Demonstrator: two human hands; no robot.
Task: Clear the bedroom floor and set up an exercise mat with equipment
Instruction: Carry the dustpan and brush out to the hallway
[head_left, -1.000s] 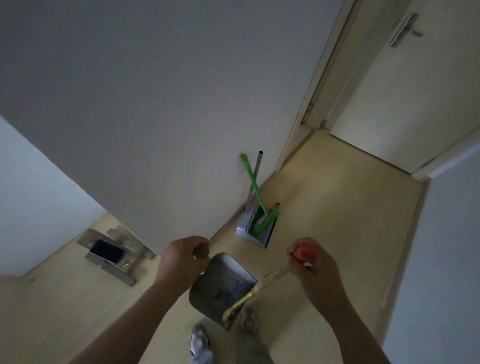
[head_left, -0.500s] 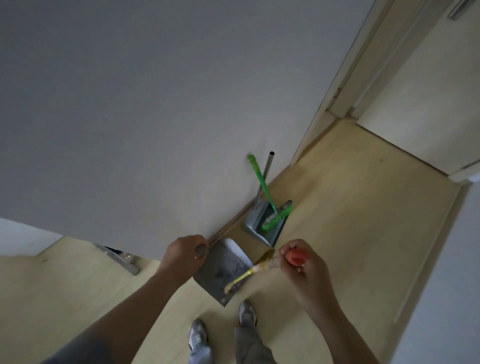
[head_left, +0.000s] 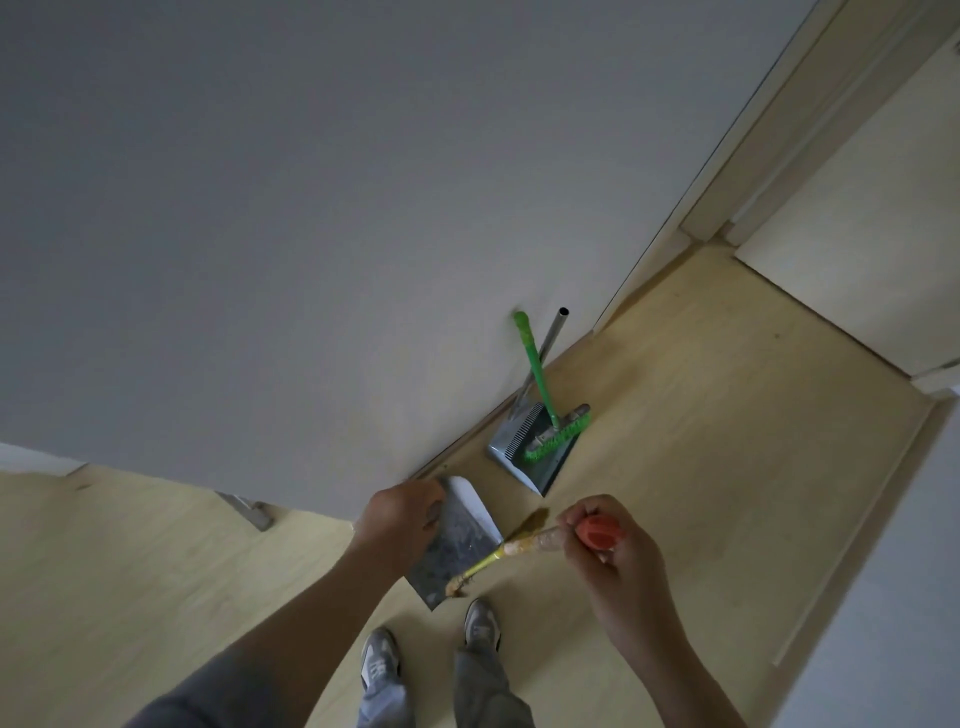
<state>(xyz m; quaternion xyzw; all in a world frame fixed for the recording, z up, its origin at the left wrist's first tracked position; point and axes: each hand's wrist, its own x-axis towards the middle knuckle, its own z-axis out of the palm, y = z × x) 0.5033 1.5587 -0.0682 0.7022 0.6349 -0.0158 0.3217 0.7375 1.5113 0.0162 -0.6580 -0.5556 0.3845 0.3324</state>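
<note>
View from my head, looking down at my own arms in a dim hallway with a pale wooden floor (head_left: 701, 467).

My left hand (head_left: 402, 519) is curled round the handle of a grey metal dustpan (head_left: 457, 545), which hangs in the air in front of my shoes (head_left: 382, 662), its tray dusty and streaked. My right hand (head_left: 613, 566) pinches the top of a yellowish broom (head_left: 519, 545) just below its red cap (head_left: 597, 535). The shaft slants down and left, crossing in front of the dustpan's lower edge.

Ahead of me, a second dustpan (head_left: 506, 441) sits on the floor against the grey wall (head_left: 311, 208), with a green brush (head_left: 537, 374) standing in it and a metal pole (head_left: 550, 343) leaning beside that. A closed pale door (head_left: 857, 249) lies further off to the right.

No exercise mat or equipment is in sight, so I judge this to be the floor-clearing step — the sweeping tools are in hand, perhaps on their way to be stored by the other set. If so, the next move calls for lowering the dustpan to the floor near the wall and propping the broom so that it leans steadily. A loose shaft could slide down the smooth wall or knock over the green brush.
</note>
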